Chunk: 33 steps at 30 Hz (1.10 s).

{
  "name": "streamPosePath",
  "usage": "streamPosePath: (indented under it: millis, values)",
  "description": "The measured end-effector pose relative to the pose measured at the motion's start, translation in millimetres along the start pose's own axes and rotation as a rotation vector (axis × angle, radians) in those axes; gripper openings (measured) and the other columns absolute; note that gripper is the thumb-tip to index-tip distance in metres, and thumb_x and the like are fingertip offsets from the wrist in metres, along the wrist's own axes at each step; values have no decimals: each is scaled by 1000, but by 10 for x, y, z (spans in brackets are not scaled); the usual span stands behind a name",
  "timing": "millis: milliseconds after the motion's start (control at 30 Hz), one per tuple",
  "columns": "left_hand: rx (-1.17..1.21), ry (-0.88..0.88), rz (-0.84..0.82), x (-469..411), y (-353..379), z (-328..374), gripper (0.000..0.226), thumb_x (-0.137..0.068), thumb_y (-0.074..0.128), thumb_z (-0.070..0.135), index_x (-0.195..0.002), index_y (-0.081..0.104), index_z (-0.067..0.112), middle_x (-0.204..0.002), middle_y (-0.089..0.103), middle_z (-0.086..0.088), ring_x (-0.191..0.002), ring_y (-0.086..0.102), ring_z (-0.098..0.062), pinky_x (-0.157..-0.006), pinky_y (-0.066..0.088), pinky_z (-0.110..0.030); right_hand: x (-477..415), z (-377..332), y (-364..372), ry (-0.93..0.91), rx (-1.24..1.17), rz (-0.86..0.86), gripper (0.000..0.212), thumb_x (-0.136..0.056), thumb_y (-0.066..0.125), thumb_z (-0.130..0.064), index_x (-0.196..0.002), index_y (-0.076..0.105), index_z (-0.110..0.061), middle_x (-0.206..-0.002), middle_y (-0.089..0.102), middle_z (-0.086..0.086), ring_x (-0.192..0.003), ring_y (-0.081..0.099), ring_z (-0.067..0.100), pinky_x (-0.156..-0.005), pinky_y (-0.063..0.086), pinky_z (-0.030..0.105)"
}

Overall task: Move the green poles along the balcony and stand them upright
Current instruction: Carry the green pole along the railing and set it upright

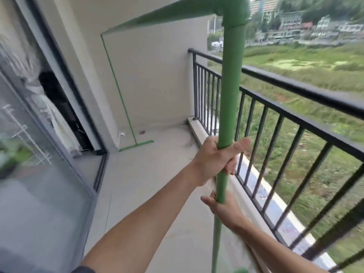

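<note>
A green pole (230,85) stands nearly upright right in front of me, beside the balcony railing. My left hand (214,160) is wrapped around it at mid height. Just below, my right hand (220,209) grips the same pole. At the top a green elbow joint (237,11) links it to a horizontal green pole (167,13) that runs toward the far wall. There a thinner-looking far green pole (118,85) goes down to a green foot bar (136,145) on the floor. The near pole's lower end leaves the frame at the bottom.
A black metal railing (295,89) runs along the right, with a low concrete curb (199,131) under it. Sliding glass doors (39,174) line the left side. A white end wall (153,75) closes the balcony ahead. Small litter (142,132) lies near the wall.
</note>
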<state>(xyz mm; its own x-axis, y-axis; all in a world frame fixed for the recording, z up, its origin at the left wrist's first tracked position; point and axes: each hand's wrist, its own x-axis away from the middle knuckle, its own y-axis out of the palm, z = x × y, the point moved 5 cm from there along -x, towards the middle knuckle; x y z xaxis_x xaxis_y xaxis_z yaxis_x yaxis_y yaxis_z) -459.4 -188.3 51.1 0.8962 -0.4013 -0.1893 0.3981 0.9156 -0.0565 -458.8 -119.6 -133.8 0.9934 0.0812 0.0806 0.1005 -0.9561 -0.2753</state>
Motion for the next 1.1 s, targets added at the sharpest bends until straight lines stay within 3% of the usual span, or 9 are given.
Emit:
streamPosePath:
  millis: [200, 300, 500, 633, 700, 767, 867, 967, 1100]
  values:
    - [-69, 28, 202, -391, -432, -88, 30, -85, 66, 30, -66, 57, 9, -63, 57, -15, -63, 56, -27, -68, 50, -32, -673, -96, 41, 46, -22, 15, 37, -82, 72, -28, -61, 47, -12, -59, 45, 10, -54, 42, 19, -58, 36, 33]
    - [-55, 42, 183, -571, -600, -147, 12, -87, 65, 23, -78, 60, 16, -72, 61, -9, -73, 61, -24, -74, 53, -32, -957, -140, 46, 39, -46, 26, 35, -84, 71, -24, -63, 48, -8, -61, 41, 13, -57, 39, 20, -57, 33, 32]
    - [-87, 60, 69, -1121, -825, -284, 5, -88, 61, 18, -89, 58, 15, -79, 62, -5, -79, 63, -20, -89, 55, -41, -1513, -141, -59, 72, -44, 120, 32, -83, 73, -22, -64, 52, -7, -58, 44, 13, -54, 43, 20, -56, 38, 33]
    - [-155, 70, -35, -1549, -943, -354, 12, -89, 61, 13, -97, 56, 6, -87, 61, -17, -83, 64, -25, -84, 56, -34, -1816, -172, -184, 119, -28, 226, 30, -84, 73, -21, -66, 53, -7, -56, 49, 6, -48, 47, 17, -52, 41, 28]
    - [-185, 75, -52, -1766, -1012, -419, 18, -89, 61, 15, -100, 56, 2, -88, 62, -19, -84, 65, -27, -84, 56, -38, -1957, -189, -238, 150, 4, 227, 31, -82, 75, -23, -65, 54, -9, -58, 55, 3, -55, 55, 16, -59, 46, 29]
    - [-189, 74, -59, -1970, -1075, -491, 12, -88, 63, 18, -95, 58, 10, -91, 65, -22, -85, 65, -26, -84, 56, -41, -2075, -183, -290, 169, 12, 219, 31, -82, 75, -23, -63, 54, -12, -62, 59, 1, -65, 59, 19, -68, 49, 33]
    - [-193, 90, -93, -2218, -1047, -551, 7, -87, 64, 21, -87, 58, 25, -90, 68, -13, -84, 67, -24, -84, 56, -43, -2167, -148, -410, 165, 71, 235, 22, -84, 73, -19, -71, 56, -11, -67, 56, -6, -63, 55, 14, -63, 45, 27]
    - [-206, 123, -134, -2402, -890, -575, 7, -87, 64, 24, -86, 58, 27, -96, 68, -19, -89, 67, -36, -83, 57, -46, -2225, -53, -592, 167, 158, 269, 19, -84, 72, -23, -72, 60, -14, -67, 57, -5, -65, 55, 14, -66, 46, 31]
    - [-217, 153, -119, -2703, -742, -565, 8, -85, 65, 27, -89, 58, 25, -97, 69, -20, -90, 67, -39, -84, 55, -50, -2414, -26, -870, 178, 194, 266, 18, -82, 73, -28, -73, 62, -17, -68, 58, -3, -67, 56, 16, -71, 49, 38]
